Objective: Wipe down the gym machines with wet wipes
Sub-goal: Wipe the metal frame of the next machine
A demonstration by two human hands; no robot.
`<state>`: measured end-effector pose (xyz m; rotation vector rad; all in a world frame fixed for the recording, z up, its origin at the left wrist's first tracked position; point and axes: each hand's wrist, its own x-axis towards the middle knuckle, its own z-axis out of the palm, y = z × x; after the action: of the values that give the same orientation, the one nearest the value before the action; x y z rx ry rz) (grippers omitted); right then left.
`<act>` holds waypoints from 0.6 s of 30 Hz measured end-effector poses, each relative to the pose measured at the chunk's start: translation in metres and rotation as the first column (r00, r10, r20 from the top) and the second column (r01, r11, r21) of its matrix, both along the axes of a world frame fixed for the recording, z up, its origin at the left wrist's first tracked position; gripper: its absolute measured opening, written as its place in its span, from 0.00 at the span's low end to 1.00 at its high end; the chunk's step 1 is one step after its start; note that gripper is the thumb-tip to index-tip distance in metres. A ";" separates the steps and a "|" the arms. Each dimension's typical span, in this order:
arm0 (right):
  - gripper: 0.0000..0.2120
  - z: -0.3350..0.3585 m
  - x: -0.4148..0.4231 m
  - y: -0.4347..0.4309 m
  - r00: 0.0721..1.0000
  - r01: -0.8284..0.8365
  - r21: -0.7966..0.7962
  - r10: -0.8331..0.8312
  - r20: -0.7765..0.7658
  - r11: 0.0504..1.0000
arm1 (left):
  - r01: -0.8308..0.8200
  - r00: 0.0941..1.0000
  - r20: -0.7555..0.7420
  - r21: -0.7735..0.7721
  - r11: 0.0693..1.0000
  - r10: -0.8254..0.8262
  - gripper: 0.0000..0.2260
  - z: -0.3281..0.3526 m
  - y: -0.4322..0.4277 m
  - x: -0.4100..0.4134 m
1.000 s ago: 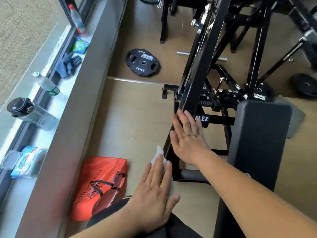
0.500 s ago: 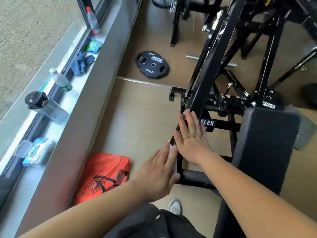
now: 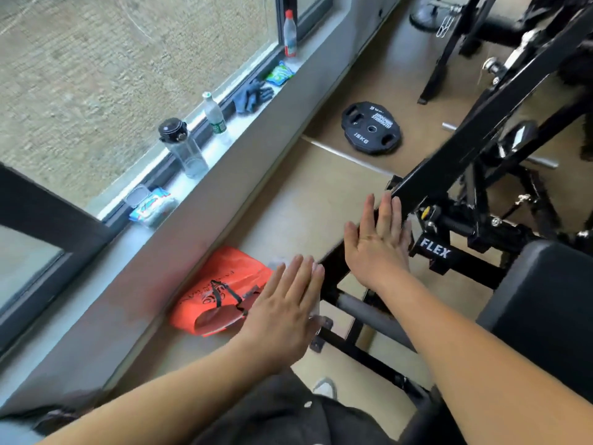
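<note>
Head view has me mid-wipe: left hand [image 3: 282, 309] flat, fingers straight, pressing the wet wipe [image 3: 316, 317] to the machine frame [image 3: 481, 123], right hand [image 3: 377, 242] flat, bracing; next likely needs steady strokes upward.

A black steel machine frame [image 3: 481, 130] bears white "FLEX" lettering; at eight o'clock, an orange plastic bag [image 3: 221, 284] carries black print.

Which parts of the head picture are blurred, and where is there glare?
Head view: the left hand and the pale wet wipe at its fingertips are smeared by motion; the right hand, flat on the black frame, is sharper, and the FLEX label reads clearly. Head view: daylight from the window glares on the sill.
</note>
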<state>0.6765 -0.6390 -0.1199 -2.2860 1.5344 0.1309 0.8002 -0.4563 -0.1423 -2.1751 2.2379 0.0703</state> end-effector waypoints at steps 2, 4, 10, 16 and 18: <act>0.33 0.002 0.000 0.001 1.000 -0.003 -0.012 0.003 -0.002 1.000 | -0.110 0.994 0.005 0.011 0.994 0.110 0.36 0.004 -0.017 -0.018; 0.34 0.004 0.000 0.001 1.000 -0.011 -0.001 0.011 -0.009 1.000 | -0.173 0.985 -0.007 0.018 0.985 0.173 0.36 0.003 -0.017 -0.032; 0.33 0.004 0.001 -0.001 1.000 -0.008 0.019 0.008 -0.013 1.000 | -0.071 0.997 -0.036 -0.017 0.997 0.071 0.38 -0.010 0.041 -0.022; 0.33 0.004 0.001 -0.002 1.000 0.010 0.035 -0.009 -0.014 0.999 | -0.096 0.992 -0.082 0.031 0.995 0.098 0.39 0.005 -0.044 -0.025; 0.33 0.005 0.001 -0.003 1.000 -0.005 0.049 0.005 -0.005 0.999 | -0.107 0.988 -0.108 0.051 0.993 0.112 0.39 0.011 -0.061 -0.029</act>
<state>0.6771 -0.6417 -0.1152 -2.2533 1.5113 0.1737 0.7709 -0.5177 -0.1318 -2.3238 2.1453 0.2459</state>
